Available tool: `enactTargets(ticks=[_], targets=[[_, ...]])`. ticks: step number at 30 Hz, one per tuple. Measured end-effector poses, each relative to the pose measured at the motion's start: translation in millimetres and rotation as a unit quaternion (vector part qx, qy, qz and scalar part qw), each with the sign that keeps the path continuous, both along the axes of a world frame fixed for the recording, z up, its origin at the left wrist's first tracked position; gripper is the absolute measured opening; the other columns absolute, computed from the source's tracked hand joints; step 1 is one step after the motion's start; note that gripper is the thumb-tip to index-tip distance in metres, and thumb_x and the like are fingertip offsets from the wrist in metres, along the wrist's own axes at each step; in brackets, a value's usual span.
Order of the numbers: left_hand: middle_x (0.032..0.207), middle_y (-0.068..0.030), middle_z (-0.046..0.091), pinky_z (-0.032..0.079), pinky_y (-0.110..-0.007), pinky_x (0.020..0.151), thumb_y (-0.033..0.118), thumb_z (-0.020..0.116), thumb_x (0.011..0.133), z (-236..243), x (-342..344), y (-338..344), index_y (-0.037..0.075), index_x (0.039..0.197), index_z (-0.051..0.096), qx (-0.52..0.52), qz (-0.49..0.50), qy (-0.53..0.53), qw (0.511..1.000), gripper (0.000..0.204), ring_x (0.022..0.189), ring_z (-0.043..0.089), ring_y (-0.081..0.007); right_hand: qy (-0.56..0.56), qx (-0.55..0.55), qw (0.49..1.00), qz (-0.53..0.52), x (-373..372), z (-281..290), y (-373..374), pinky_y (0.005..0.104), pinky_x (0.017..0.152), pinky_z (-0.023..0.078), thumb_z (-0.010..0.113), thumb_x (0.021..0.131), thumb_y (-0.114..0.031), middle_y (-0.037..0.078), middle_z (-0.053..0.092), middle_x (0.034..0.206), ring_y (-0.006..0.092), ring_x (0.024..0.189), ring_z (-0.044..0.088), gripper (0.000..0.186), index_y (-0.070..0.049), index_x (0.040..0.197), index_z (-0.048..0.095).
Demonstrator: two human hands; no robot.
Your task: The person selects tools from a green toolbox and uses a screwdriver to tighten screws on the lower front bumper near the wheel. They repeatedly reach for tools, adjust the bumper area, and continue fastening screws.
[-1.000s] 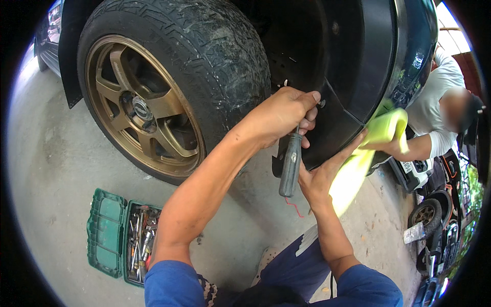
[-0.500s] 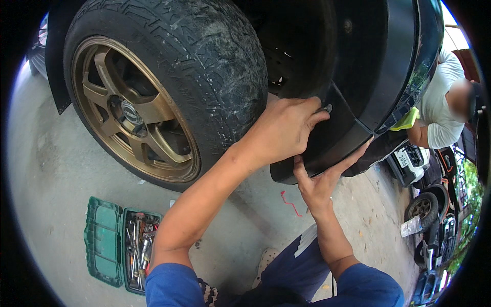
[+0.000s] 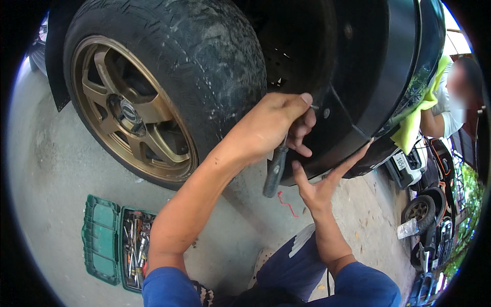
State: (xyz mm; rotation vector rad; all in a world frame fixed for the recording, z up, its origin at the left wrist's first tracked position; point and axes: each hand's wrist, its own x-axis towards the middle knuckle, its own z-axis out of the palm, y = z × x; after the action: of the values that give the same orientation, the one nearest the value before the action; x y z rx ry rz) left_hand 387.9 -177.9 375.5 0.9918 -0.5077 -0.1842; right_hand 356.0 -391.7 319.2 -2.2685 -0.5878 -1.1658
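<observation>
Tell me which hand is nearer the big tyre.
Left. The left hand overlaps the tyre in this view; the right hand is farther right, at the lower edge of the black panel.

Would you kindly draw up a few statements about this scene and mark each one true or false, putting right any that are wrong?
1. The left hand holds a dark-handled tool. True.
2. The green toolbox is shut. False: it stands open, with tools inside.
3. The right hand touches the edge of a black body panel. True.
4. The wheel rim is silver. False: it is bronze-coloured.
5. A thin, bent red piece lies on the floor. True.
</observation>
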Motion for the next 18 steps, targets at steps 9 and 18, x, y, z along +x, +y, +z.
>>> enactTargets(ticks=[9, 18], targets=[[0.075, -0.009, 0.067, 0.044, -0.036, 0.094, 0.04, 0.047, 0.115, 10.2, -1.5, -2.2, 0.011, 0.069, 0.049, 0.013, -0.034, 0.09, 0.995, 0.054, 0.08, 0.058, -0.0173, 0.082, 0.103, 0.991, 0.023, -11.6, -3.0, 2.2, 0.0534, 0.13, 0.007, 0.077, 0.087, -0.038, 0.029, -0.016, 0.172, 0.0394, 0.162, -0.005, 0.135, 0.002, 0.163, -0.027], [0.076, -0.0119, 0.068, 0.042, -0.038, 0.099, 0.039, 0.046, 0.115, 12.1, -3.4, -10.6, 0.013, 0.07, 0.05, -0.028, -0.058, 0.118, 0.991, 0.053, 0.084, 0.062, -0.0196, 0.084, 0.21, 0.971, 0.08, -9.6, -0.8, 12.5, 0.0493, 0.129, 0.01, 0.06, 0.1, -0.063, 0.025, -0.007, 0.175, 0.0339, 0.162, 0.004, 0.123, 0.0, 0.164, -0.025]])
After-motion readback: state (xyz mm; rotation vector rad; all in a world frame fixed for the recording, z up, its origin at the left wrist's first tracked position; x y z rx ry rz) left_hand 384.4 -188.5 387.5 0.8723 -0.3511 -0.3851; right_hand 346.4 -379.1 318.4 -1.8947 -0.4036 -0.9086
